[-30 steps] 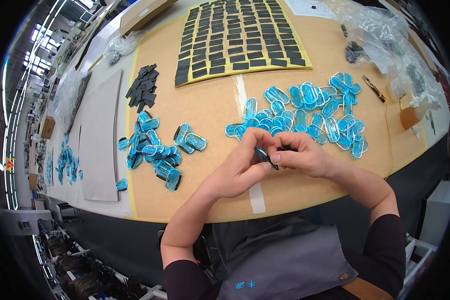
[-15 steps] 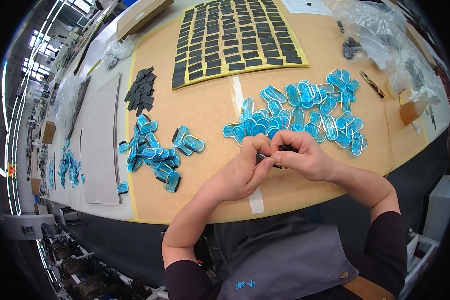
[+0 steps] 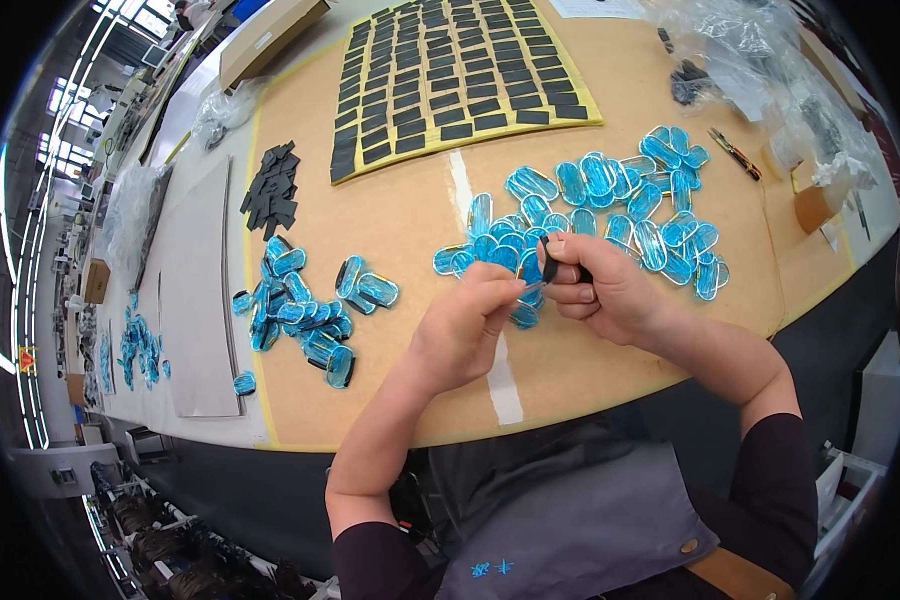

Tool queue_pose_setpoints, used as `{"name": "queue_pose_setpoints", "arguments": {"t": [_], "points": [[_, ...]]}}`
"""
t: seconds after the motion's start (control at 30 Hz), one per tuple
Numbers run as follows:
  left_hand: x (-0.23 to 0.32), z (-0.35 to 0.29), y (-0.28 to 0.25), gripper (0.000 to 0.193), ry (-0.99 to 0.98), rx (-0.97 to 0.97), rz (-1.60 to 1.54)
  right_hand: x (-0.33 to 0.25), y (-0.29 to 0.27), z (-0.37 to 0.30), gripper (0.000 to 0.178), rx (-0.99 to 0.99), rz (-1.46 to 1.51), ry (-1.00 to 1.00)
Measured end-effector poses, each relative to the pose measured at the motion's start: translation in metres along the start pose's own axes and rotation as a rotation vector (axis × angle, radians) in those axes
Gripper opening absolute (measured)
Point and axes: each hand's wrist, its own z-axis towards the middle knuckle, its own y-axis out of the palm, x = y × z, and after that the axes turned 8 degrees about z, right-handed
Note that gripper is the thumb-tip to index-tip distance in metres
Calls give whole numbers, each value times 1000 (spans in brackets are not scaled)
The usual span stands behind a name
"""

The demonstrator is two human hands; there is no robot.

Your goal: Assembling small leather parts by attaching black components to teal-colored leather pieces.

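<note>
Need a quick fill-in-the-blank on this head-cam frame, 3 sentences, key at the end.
1. Both hands meet over a small ____ piece pinched in the right hand.
2. The left hand brings its fingertips to that piece from the person's ____ side.
3. The sheet of black rectangles has a ____ border.

Missing words: black; left; yellow

Both hands meeting at table (image 3: 390,215) centre, oval pieces (image 3: 610,205) heaped just behind them, second heap (image 3: 305,305) to their left, sheet of small rectangles (image 3: 450,75) farther behind.
</note>
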Motion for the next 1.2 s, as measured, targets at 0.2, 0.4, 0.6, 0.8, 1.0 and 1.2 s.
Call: {"name": "queue_pose_setpoints", "arguments": {"t": [0.2,0.4,0.6,0.8,1.0,1.2], "points": [[10,0,-7,29,94,48,-123,-39,-13,13,16,-76,296,-135],[1,18,-20,22,-66,-97,396,-57,-13,2,17,-274,-35,-94],[-46,-16,-83,21,-552,-106,847,-65,-3,-9,15,-303,-95,-77],[-57,-38,-143,44,-1136,-186,562,-51,27,-16,45,44,-2008,56],[-55,-20,-120,31,-1034,-146,570,-31,16,-21,43,-112,-2110,215],[-55,-17,-108,26,-791,24,243,-33,18,-16,32,-329,-1806,195]]}}
